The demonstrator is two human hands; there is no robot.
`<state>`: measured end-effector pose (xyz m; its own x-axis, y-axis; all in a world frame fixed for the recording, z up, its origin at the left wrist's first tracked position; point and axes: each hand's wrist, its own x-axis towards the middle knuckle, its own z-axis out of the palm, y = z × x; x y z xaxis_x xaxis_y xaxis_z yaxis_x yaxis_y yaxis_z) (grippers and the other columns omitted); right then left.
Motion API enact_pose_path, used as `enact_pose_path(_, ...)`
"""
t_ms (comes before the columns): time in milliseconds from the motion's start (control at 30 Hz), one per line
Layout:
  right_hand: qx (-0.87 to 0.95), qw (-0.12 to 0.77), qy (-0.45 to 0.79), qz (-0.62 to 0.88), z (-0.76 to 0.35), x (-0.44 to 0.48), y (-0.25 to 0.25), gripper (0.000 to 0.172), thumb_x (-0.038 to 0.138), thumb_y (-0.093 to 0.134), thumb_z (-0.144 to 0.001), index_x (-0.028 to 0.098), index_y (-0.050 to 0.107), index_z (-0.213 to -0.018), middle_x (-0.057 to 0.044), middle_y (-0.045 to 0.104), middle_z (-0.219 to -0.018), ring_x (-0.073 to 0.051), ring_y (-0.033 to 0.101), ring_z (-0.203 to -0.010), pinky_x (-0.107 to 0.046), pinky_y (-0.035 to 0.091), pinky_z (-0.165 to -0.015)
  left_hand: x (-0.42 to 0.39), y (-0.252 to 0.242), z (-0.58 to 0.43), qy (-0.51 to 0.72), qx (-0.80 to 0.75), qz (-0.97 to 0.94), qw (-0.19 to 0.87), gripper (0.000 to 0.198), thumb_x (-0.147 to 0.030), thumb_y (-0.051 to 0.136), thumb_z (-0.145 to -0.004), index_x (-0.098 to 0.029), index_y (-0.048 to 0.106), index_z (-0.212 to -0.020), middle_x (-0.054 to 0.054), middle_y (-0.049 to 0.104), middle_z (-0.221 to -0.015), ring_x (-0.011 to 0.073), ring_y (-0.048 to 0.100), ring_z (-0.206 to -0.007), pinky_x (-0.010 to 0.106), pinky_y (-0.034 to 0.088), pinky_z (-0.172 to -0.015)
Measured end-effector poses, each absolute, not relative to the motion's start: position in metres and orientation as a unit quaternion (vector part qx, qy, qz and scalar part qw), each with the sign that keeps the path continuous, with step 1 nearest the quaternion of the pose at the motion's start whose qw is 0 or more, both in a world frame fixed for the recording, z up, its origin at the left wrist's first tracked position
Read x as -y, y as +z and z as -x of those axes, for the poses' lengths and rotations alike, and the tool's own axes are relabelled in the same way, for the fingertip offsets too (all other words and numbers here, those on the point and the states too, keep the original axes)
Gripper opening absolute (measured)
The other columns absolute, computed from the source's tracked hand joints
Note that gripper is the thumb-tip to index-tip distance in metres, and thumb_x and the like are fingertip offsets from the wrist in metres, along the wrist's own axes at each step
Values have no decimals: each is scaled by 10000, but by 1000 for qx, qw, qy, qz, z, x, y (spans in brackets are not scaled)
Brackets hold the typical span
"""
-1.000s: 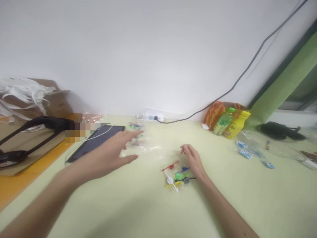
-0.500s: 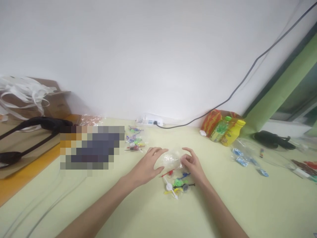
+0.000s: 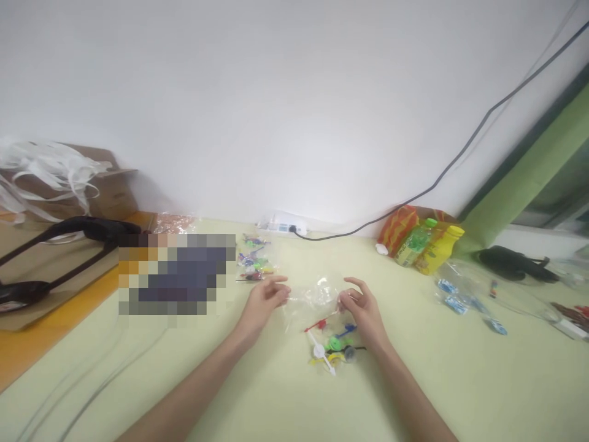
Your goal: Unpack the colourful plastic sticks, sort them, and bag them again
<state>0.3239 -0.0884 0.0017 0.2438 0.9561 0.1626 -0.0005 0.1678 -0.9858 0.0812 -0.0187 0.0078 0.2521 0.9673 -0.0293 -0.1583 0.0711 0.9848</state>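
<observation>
A: Where is the clear bag?
B: Between the hands, just beyond the loose pieces, spread out as a crinkled, see-through sheet.
A: And the hands themselves?
B: Both have hold of it. The left hand pinches its left side between thumb and fingers; the right hand pinches the right side, index finger raised. I can't tell whether its mouth is open.
A: Anything inside?
B: Nothing that I can make out.
A: What makes up the loose group?
B: A red pointer, a white pointer, a blue one, then green, yellow and black parts and a greyish disc, overlapping on the desk, near the right wrist.
A: So how far along would you say it is?
B: Partway, I'd judge. The bag is in hand, but this group lies outside it. Beyond the left hand there's a colourful pile of similar parts, seemingly with clear plastic around them, so some sets may be done. Too small to count.
A: Further out?
B: A white power strip by the wall, and to the right a green bottle beside a yellow bottle.
</observation>
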Motion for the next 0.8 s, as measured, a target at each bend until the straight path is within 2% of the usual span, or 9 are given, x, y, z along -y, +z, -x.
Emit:
enact_pose_path(100,498,574,375,531,-318,92,3,478,549,620,-894,260,469,-1243,27,605,-744,-192,604,-657,-348,508,-687,21,9,-79,506,-407,-476,594,509,-468,894,-655,-181,685,-1019,45,662,-920,184,648,-863,310,551,-789)
enact_pose_path(167,522,551,314,570,-315,96,4,468,567,564,-924,266,477,-1271,-22,654,-889,-218,640,-811,-378,518,-792,20,9,-78,530,-404,-465,583,517,-445,906,-643,-189,685,-1034,44,667,-944,177,645,-862,281,539,-752)
enact_pose_path(267,557,512,221,615,-311,102,9,513,568,602,-908,275,507,-1317,-70,642,-1099,-241,609,-977,-406,490,-906,18,8,-74,548,-403,-457,573,506,-436,907,-650,-194,687,-1036,47,689,-968,165,647,-869,253,517,-734)
enact_pose_path(400,601,467,209,614,-304,108,15,548,562,664,-869,283,556,-1329,-65,609,-1060,-226,572,-885,-401,495,-873,14,6,-67,564,-393,-427,588,512,-428,911,-653,-200,674,-1045,38,701,-1007,130,650,-810,262,523,-768)
enact_pose_path(500,574,483,229,620,-294,112,18,601,560,686,-849,268,513,-1345,-64,629,-1081,-223,586,-896,-387,504,-850,12,9,-63,587,-371,-377,613,534,-385,939,-623,-195,654,-1033,27,700,-1005,125,675,-804,294,544,-824)
enact_pose_path(667,578,441,287,624,-267,111,37,482,621,644,-858,240,649,-1155,-85,686,-1090,-240,606,-914,-359,520,-763,12,17,-61,596,-316,-329,661,539,-295,953,-622,-217,638,-1053,-10,690,-922,159,728,-890,318,559,-901)
enact_pose_path(733,600,423,303,608,-255,104,47,465,624,640,-858,231,686,-1103,-75,714,-1016,-240,619,-884,-347,522,-730,13,19,-61,589,-297,-338,672,541,-272,950,-630,-223,634,-1068,-12,688,-931,166,733,-922,322,559,-927)
enact_pose_path(800,621,418,305,589,-247,93,54,394,593,605,-885,217,707,-946,-62,732,-919,-225,630,-828,-332,516,-714,15,20,-61,582,-281,-352,677,551,-254,949,-629,-225,628,-1076,-15,685,-940,173,735,-941,340,556,-957)
